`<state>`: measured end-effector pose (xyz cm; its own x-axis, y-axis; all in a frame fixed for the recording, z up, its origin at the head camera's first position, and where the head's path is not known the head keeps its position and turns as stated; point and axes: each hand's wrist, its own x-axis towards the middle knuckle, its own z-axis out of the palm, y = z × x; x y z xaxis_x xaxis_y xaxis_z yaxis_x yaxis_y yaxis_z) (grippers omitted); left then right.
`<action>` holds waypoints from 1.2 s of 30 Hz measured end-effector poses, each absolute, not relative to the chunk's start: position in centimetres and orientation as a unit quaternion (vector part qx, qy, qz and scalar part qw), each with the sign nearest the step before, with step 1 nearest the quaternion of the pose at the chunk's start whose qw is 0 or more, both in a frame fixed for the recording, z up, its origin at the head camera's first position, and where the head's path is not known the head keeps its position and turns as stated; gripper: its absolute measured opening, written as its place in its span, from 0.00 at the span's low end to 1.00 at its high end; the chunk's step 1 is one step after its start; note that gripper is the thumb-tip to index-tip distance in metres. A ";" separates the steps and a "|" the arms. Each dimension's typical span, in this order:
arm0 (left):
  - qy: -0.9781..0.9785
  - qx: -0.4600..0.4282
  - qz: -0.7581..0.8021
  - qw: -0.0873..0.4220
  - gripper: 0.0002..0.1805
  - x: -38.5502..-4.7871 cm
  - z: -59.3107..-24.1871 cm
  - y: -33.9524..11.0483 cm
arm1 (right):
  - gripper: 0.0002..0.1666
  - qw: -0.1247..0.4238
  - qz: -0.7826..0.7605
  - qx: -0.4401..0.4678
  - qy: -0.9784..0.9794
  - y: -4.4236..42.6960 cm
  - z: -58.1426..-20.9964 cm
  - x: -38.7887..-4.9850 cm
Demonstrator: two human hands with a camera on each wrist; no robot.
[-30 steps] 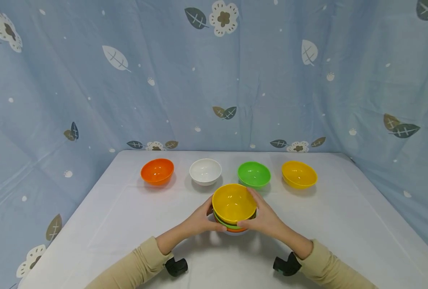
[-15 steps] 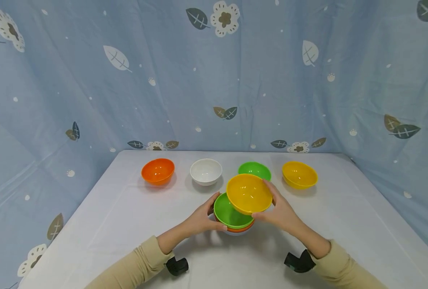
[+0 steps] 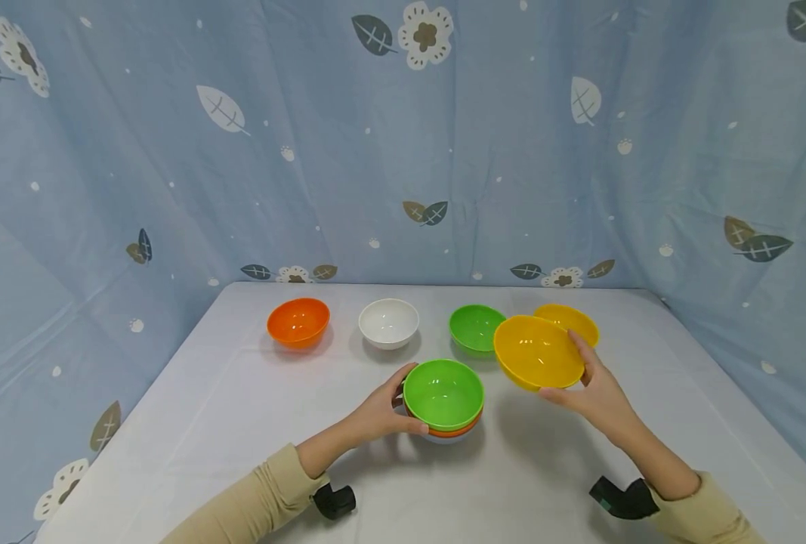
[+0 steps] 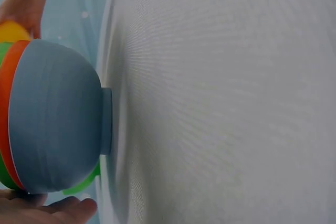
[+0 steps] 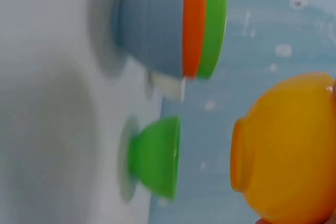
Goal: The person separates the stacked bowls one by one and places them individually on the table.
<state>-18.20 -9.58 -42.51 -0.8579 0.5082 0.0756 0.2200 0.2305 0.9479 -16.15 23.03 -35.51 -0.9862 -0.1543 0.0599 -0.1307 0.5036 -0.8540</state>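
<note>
My left hand grips the left side of a stack of bowls, with the thumb in front and fingers behind. A green bowl is on top, an orange one under it and a grey-blue one at the bottom. To the right, my right hand pinches a yellow bowl by its right side, above the table and slightly tilted. In the right wrist view the yellow bowl hangs well apart from the stack. It partly covers a second yellow bowl behind.
Along the back of the white table stand an orange bowl, a white bowl and a green bowl, with the second yellow bowl at the row's right end. A blue patterned curtain hangs behind.
My right hand has lifted the yellow bowl off the stack and carried it right, toward the back yellow bowl. The green bowl in the stack is now uncovered. My left hand keeps its place.
</note>
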 end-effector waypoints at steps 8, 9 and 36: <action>0.766 0.236 0.583 0.134 0.53 -18.2 -42.4 -9.6 | 0.60 0.016 -0.441 -0.050 0.896 27.5 -37.3 -15.7; 0.766 0.236 0.583 0.136 0.53 -18.2 -42.3 -9.6 | 0.60 0.020 -0.434 -0.045 0.900 28.0 -37.6 -15.6; 0.777 0.221 0.571 0.146 0.57 -17.9 -42.1 -9.6 | 0.66 0.088 -0.413 0.030 0.906 31.5 -40.7 -15.5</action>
<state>-17.90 -9.57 -42.06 -0.8600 0.5097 0.0255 0.1773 0.2514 0.9515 -15.53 31.45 -40.65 -0.9829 -0.0185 -0.1834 0.1263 0.6568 -0.7434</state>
